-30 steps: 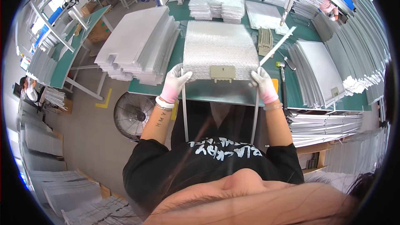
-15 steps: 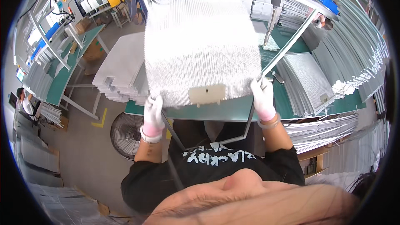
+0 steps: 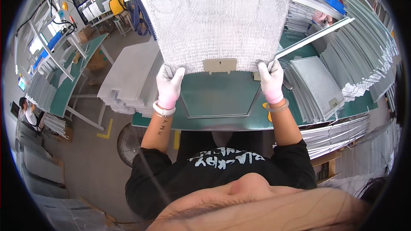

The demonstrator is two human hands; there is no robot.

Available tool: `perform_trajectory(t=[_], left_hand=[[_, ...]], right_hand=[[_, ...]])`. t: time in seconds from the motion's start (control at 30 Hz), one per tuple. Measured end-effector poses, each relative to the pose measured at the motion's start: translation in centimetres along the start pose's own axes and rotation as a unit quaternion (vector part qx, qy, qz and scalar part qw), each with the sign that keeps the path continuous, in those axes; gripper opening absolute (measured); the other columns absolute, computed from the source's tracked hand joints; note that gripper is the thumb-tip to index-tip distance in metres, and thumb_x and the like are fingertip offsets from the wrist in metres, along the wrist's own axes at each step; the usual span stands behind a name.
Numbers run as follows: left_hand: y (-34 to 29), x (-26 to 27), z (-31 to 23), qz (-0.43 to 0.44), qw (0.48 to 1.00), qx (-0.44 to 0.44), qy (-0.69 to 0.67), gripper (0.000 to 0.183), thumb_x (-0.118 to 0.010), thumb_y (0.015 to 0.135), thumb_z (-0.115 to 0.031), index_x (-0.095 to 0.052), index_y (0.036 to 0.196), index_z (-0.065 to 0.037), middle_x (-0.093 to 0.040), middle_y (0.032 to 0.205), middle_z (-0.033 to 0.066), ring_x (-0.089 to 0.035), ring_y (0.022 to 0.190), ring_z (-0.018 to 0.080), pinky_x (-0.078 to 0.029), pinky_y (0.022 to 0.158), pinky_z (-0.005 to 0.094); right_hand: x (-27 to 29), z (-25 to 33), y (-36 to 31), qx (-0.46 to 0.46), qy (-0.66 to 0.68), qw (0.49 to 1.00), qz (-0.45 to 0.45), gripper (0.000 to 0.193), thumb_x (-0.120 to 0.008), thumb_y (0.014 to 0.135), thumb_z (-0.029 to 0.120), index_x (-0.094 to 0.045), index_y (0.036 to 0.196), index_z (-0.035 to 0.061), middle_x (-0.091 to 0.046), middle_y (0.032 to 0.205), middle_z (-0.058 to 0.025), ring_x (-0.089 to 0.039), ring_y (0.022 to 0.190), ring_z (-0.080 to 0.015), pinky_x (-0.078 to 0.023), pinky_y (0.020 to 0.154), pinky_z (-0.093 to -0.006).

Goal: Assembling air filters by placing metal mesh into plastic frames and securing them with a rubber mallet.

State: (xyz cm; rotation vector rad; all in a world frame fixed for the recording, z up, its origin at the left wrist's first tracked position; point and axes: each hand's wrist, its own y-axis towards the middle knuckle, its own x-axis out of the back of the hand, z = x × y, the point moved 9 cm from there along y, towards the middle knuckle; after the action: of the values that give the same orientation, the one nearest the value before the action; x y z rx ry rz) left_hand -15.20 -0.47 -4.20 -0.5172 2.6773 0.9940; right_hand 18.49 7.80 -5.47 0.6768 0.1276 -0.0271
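Before me a large silver mesh panel stands raised, with a small beige plate at its near edge. My left hand, in a white glove, is closed at the panel's near left corner, beside a short metal edge. At the near right corner my right hand, also gloved, is closed, thumb up. A thin grey metal frame lies below the panel on the green table; its sides run up toward both hands. From the right hand a long metal strip slants up and away.
Mesh panels are stacked at the left and right. Thin strips stand bundled at the far right. A floor fan is below the table's left side. Other people work farther off.
The mesh panel and both hands have moved away from me and up in view. The frame has moved off my body to over the table. The hanging screwdriver is now hidden behind the panel.
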Motion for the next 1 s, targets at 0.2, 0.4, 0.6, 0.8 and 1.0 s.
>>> perform_trajectory(t=[0.2,0.4,0.6,0.8,1.0], left_hand=[[-6.6,5.0,9.3,0.032,0.988,0.067,0.138,0.032,-0.069,0.087,-0.006,-0.059,0.117,0.002,-0.068,0.100,0.0046,-0.062,0.087,0.0087,-0.051,0.078,0.0258],[-5.3,2.7,5.7,0.244,0.955,0.075,0.153,0.042,-0.069,0.086,-0.005,-0.056,0.125,0.004,-0.065,0.117,0.0076,-0.061,0.106,0.0127,-0.048,0.093,0.0290],[-0.1,2.7,3.0,0.105,0.982,0.130,0.090,0.041,-0.064,0.088,0.003,-0.053,0.127,0.005,-0.063,0.120,0.0090,-0.060,0.108,0.0149,-0.047,0.095,0.0286],[-4.7,2.5,2.1,0.069,0.998,0.009,-0.004,0.034,-0.059,0.090,0.003,-0.053,0.124,0.005,-0.066,0.116,0.0082,-0.061,0.106,0.0136,-0.047,0.094,0.0277],[-8.4,5.3,7.6,0.047,0.994,0.067,0.075,0.038,-0.069,0.091,-0.009,-0.054,0.123,0.004,-0.066,0.112,0.0061,-0.060,0.099,0.0118,-0.048,0.088,0.0277]], right_hand=[[-0.1,-6.7,-6.0,-0.062,-0.061,0.993,0.083,0.029,-0.060,0.090,0.005,-0.059,0.117,-0.0034,-0.068,0.105,-0.0047,-0.061,0.092,-0.0101,-0.049,0.085,-0.0279],[0.2,-2.3,-4.2,-0.048,0.021,0.990,0.130,0.029,-0.062,0.087,0.005,-0.060,0.115,-0.0026,-0.066,0.101,-0.0021,-0.061,0.091,-0.0113,-0.049,0.085,-0.0274],[0.2,0.9,0.0,-0.052,-0.028,0.995,0.076,0.002,-0.060,0.093,0.002,-0.058,0.093,0.0021,-0.054,0.078,0.0034,-0.043,0.071,-0.0029,-0.038,0.064,-0.0202],[-1.0,-0.9,-3.5,-0.065,0.044,0.995,0.064,0.019,-0.058,0.095,0.003,-0.059,0.113,-0.0026,-0.067,0.105,-0.0047,-0.060,0.094,-0.0095,-0.047,0.086,-0.0259],[0.5,-6.0,-7.9,-0.089,-0.063,0.991,0.080,0.031,-0.061,0.095,0.012,-0.056,0.121,-0.0035,-0.066,0.111,-0.0059,-0.060,0.098,-0.0107,-0.046,0.089,-0.0275]])
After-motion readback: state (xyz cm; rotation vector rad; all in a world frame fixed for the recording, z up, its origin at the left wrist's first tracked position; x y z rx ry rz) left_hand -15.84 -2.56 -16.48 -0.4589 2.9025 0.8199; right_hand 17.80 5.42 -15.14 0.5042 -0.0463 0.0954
